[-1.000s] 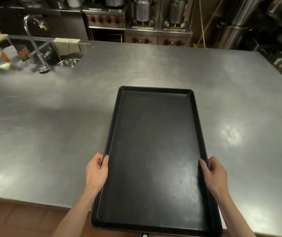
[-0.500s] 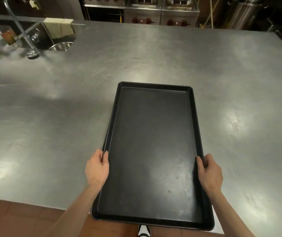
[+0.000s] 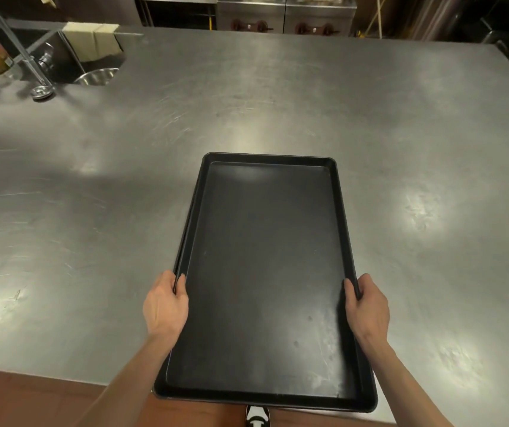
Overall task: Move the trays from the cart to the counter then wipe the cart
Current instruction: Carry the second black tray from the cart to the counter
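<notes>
A black tray (image 3: 265, 282) lies lengthwise over the near edge of the steel bench (image 3: 92, 241), its far end well in toward the middle and its near end overhanging the floor. The left hand (image 3: 165, 306) has its grip closed on the tray's left rim, thumb over the lip; the right hand (image 3: 367, 309) grips the right rim the same way. There seem to be two stacked edges along the left side, so this may be more than one tray, though that is hard to tell for sure.

As a judgement, the task is in its first half: this tray has reached the bench but is not yet let go, nor fully supported, since its near end hangs off. No other tray rests elsewhere on the bench in view. The cart is out of view, so how many trays remain on it cannot be told. The wiping seems not yet begun; neither hand holds a cloth.
</notes>
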{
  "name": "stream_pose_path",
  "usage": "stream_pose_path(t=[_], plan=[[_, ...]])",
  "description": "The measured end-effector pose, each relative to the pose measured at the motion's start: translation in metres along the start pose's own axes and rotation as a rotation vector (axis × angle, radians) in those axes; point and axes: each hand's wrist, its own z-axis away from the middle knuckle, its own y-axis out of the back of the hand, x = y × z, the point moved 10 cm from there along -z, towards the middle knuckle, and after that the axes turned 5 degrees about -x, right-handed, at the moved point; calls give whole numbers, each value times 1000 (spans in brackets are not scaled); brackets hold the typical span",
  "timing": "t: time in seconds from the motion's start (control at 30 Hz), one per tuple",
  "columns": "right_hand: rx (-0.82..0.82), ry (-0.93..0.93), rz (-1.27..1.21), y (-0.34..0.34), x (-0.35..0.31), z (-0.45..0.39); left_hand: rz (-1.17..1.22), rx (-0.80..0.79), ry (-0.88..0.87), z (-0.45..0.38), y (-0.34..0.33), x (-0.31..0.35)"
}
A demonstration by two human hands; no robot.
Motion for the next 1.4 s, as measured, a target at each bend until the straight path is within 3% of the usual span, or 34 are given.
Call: stream_pose_path(t=[0.93,1.17,1.4], plan=[[67,61,207,-34,-7,-5,-275,55,-135,-22,-4,3],[42,22,230,-38,-3,-5,-205,-40,6,-20,-14,-12],[-46,12,207,-44,-5,-7,-132,-97,36,-21,-18,-17]])
